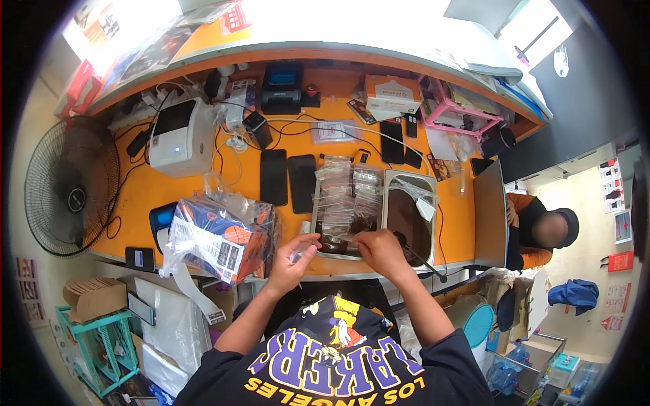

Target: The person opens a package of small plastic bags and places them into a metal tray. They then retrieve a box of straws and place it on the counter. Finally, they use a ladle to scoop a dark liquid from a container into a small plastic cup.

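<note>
A metal tray with two compartments [384,223] sits at the table's near edge, in front of me. Small clear zip bags [337,203] lie in overlapping rows in its left compartment. My right hand [383,254] is at the tray's front, thumb and fingertips pinched on a small clear plastic bag [348,237]. At the tray's front left corner is my left hand [292,266], curled around a translucent plastic piece [300,251]; its exact shape is unclear. Clear plastic and a white tag [425,208] lie in the right compartment, where a dark rod crosses the near rim.
A plastic-wrapped parcel [223,238] stands left of my left hand. Two dark phones [273,177] lie behind it. A white label printer [183,137] and a fan [73,188] stand farther left. At right, a person [543,228] is behind a laptop [490,215].
</note>
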Motion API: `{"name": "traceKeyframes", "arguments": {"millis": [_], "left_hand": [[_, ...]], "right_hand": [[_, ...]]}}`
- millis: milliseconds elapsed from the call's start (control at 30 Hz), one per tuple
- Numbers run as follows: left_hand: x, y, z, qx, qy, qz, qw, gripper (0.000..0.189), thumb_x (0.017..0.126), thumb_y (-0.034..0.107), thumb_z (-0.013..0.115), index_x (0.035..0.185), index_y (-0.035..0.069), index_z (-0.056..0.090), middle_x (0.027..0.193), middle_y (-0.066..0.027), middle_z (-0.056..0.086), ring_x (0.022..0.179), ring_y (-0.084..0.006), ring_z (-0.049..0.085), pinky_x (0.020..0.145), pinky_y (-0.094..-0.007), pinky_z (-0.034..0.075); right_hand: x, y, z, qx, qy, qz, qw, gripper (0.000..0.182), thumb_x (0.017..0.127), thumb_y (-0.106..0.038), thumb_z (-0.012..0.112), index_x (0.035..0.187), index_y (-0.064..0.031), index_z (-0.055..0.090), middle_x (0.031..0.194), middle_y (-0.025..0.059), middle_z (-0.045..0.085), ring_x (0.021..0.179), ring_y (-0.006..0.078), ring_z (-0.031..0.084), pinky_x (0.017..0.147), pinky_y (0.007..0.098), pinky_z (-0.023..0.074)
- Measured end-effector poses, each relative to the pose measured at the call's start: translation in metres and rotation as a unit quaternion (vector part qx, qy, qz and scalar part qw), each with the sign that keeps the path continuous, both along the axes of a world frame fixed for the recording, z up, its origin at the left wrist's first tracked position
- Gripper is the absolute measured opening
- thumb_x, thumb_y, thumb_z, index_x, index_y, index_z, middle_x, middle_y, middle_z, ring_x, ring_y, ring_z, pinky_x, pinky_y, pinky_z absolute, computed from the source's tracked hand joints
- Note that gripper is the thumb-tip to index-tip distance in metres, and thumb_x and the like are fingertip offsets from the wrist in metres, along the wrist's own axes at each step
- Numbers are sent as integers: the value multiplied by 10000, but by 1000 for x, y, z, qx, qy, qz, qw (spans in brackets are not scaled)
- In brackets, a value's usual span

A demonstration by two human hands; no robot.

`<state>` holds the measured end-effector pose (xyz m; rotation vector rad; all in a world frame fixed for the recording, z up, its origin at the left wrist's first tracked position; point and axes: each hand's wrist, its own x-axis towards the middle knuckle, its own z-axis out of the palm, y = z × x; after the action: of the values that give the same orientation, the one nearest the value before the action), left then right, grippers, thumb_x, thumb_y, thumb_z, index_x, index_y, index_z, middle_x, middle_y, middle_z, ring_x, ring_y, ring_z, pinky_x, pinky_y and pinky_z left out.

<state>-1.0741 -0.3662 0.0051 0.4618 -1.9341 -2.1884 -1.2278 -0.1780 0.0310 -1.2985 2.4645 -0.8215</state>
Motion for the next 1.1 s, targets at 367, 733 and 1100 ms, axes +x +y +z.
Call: {"name": "traceKeyframes", "arguments": {"millis": [367, 733, 1100], "left_hand": [[-66, 8, -10, -419, 43, -76, 904, 285, 784, 141, 696, 1051, 56, 645, 981, -125, 606, 914, -307, 593, 817, -389, 484], [-159, 20, -42, -590, -25, -268, 761, 149, 753, 164, 662, 879, 95, 702, 1065, -158, 548, 1033, -359, 541, 916, -458, 449], [-190, 16, -34, -600, 8, -259, 757, 111, 761, 124, 611, 795, 93, 713, 1011, -141, 571, 982, -343, 560, 855, -457, 478]], "right_hand": [[-2, -12, -36, 20, 280, -156, 947, 100, 782, -121, 622, 845, -60, 670, 969, 126, 639, 1069, 297, 521, 952, 489, 335], [70, -5, -87, 135, 50, -150, 978, 340, 912, -226, 517, 1106, 48, 573, 1186, 249, 550, 1132, 386, 494, 982, 436, 400], [30, -41, -98, 160, 0, -210, 964, 373, 845, -126, 522, 1162, 68, 543, 1231, 261, 490, 1176, 410, 438, 984, 444, 398]]}}
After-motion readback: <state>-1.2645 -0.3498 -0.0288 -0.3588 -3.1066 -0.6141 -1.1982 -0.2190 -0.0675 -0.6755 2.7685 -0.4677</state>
